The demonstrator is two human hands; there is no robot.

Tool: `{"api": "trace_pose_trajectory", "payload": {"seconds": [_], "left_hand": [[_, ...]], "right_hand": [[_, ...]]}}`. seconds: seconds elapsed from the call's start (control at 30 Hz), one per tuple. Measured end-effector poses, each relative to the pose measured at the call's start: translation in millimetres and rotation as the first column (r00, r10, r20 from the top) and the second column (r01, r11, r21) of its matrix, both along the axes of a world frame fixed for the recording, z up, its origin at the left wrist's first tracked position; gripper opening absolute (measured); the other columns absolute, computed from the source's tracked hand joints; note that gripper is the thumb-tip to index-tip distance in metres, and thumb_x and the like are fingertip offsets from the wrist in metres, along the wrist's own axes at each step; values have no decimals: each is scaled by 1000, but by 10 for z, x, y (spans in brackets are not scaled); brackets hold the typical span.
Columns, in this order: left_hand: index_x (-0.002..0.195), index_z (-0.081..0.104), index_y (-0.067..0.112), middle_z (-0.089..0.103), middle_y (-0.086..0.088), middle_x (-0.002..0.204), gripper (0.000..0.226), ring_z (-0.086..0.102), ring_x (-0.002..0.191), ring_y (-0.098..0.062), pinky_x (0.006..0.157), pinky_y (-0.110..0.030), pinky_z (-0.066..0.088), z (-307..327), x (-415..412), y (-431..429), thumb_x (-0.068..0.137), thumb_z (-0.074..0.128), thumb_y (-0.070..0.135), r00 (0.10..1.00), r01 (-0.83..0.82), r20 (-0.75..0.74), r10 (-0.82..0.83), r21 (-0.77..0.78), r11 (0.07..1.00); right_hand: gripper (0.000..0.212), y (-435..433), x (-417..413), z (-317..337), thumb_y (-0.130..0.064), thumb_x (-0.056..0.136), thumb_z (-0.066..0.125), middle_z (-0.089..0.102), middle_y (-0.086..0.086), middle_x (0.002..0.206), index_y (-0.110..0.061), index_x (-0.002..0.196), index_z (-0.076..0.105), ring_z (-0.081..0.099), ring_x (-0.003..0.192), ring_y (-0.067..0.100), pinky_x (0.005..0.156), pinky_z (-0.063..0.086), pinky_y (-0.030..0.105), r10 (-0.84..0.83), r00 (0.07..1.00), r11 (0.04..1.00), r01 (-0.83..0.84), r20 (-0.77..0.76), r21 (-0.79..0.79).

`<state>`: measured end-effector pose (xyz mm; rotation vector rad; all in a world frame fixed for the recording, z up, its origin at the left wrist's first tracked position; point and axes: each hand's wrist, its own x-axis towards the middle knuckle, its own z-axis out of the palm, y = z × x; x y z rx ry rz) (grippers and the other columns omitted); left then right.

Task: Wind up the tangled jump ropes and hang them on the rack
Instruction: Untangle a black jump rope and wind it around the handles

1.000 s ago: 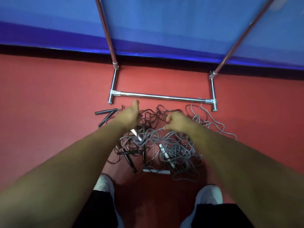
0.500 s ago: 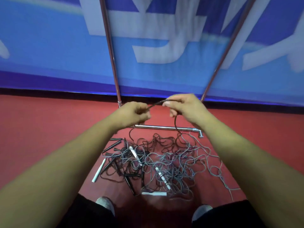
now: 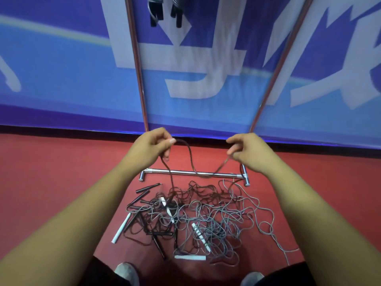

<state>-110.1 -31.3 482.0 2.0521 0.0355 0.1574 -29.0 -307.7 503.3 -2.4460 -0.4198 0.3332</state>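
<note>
a person's left hand and right hand hold a dark rope up over a red floor, in front of a chrome rack. the left fingers are curled round the rope, with thumb and forefinger pinching it. the right fingers are clamped on it further along. the hands are well apart, and the rope sags between them in a loop that dips across the rack's bottom bar. a strand drops from the left hand into the pile of tangled dark and grey ropes, which lies on the floor between the rack and the person's shoes. white handles and black handles lie in and beside the pile. two wound ropes hang between the rack's posts at the top edge, only their lower ends showing. a blue banner with white lettering stands behind.
</note>
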Motion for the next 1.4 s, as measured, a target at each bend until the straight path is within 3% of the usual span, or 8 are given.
{"api": "trace_pose_trajectory", "payload": {"seconds": [0.13,0.3,0.67,0.83,1.03,1.13,1.2,1.4], "left_hand": [[87,63,8,59,1,56,15,56,50,-11,58,-19,48,175,-5,-171,97,65,20,999,12,29,-14,62,998],[86,65,12,61,0,58,13,56,52,-11,58,-19,45,255,8,-261,96,66,20,993,112,26,-114,58,992],[77,63,18,65,2,77,17,56,71,-9,78,-26,46,-584,185,228,91,70,11,788,462,-575,-220,316,829],[82,55,19,65,4,79,18,59,77,-18,82,-40,50,-811,186,559,91,69,13,843,331,-524,-123,325,886],[91,47,23,71,4,72,25,65,69,-17,79,-38,53,-692,190,369,98,53,-1,965,90,-261,-24,243,966],[96,45,16,71,-2,71,19,65,63,-9,73,-26,51,-387,189,102,102,48,-1,976,101,-195,-97,10,995],[99,51,13,70,1,68,15,61,63,-6,68,-18,48,-221,159,-60,101,49,-2,953,229,-191,-235,-54,972],[110,62,5,67,4,70,12,58,72,-12,74,-21,48,-134,123,-276,99,57,6,912,329,-201,-356,-158,931]], "right_hand": [[63,310,-179,14,9,83,50,56,9,139,-8,144,47,53,131,22,112,39,34,151,985,988,-151,-85,-4],[7,528,-365,10,-23,90,72,72,12,83,-19,95,72,67,74,21,68,51,36,251,958,912,-185,-140,367],[18,303,-112,136,-8,96,61,54,-1,55,-11,81,72,53,51,13,55,48,23,-89,993,692,121,-81,712],[17,125,29,-48,-13,93,64,49,0,51,-9,78,72,46,46,12,50,41,22,-266,963,771,233,-33,592],[17,-30,168,-398,-22,86,74,71,13,78,-5,89,75,69,81,31,83,55,41,-241,969,962,232,47,146],[84,-13,80,-369,-29,71,88,59,12,137,-11,144,50,58,123,26,106,44,33,-1,993,984,-21,-122,-174],[103,91,-22,-334,-34,68,90,44,6,153,-22,153,34,47,136,20,114,36,33,142,978,984,-156,-151,-90],[10,352,-203,-333,-20,94,67,73,2,73,-11,94,72,69,76,21,90,53,51,310,929,899,-218,-202,380]]}}
